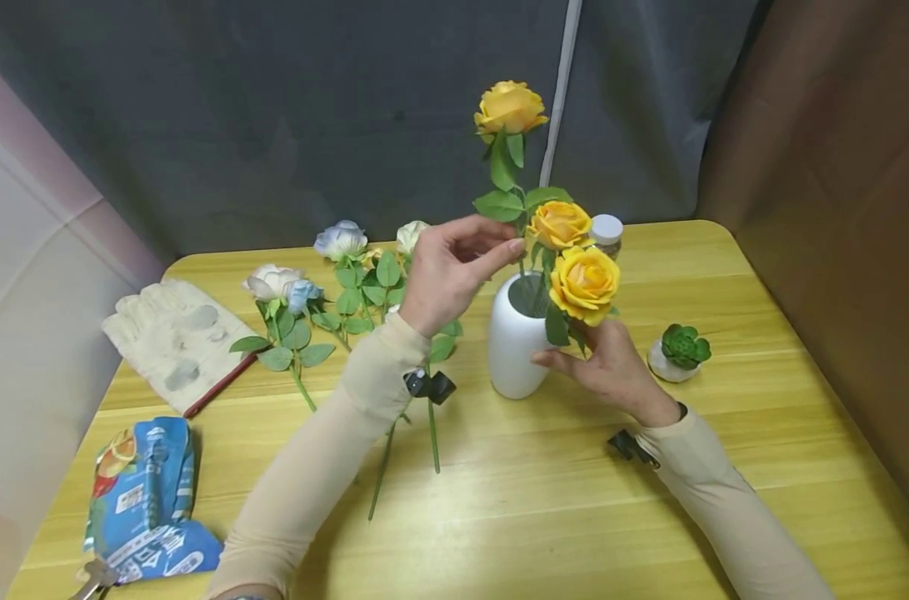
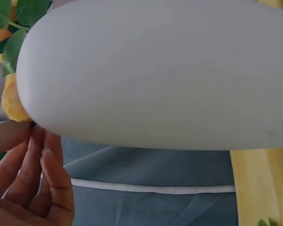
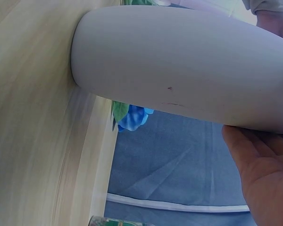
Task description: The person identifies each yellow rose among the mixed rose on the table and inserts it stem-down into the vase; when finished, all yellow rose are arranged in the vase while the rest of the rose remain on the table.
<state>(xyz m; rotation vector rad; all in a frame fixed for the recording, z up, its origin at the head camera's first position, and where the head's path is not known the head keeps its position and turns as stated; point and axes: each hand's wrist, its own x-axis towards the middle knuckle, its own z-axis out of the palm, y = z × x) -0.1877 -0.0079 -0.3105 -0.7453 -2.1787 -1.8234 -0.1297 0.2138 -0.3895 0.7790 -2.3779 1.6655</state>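
Observation:
A white vase [image 1: 516, 350] stands upright on the table, with two yellow roses [image 1: 585, 283] leaning over its right rim. Above its mouth, my left hand [image 1: 454, 268] pinches the stem of a taller yellow rose [image 1: 510, 108] between thumb and fingers. The lower end of that stem goes down into the vase opening. My right hand [image 1: 611, 371] holds the vase's right side near the top, thumb on the front; the blooms hide its fingertips in the head view. In the right wrist view, that hand [image 3: 266, 172] lies against the vase wall [image 3: 170, 61].
Left of the vase lie several white and blue artificial flowers [image 1: 274, 287] with leafy stems. Farther left are a work glove [image 1: 180, 342] and a blue packet [image 1: 147, 508]. A small potted succulent [image 1: 679, 350] stands at right, and a white-capped jar [image 1: 607, 233] behind the roses.

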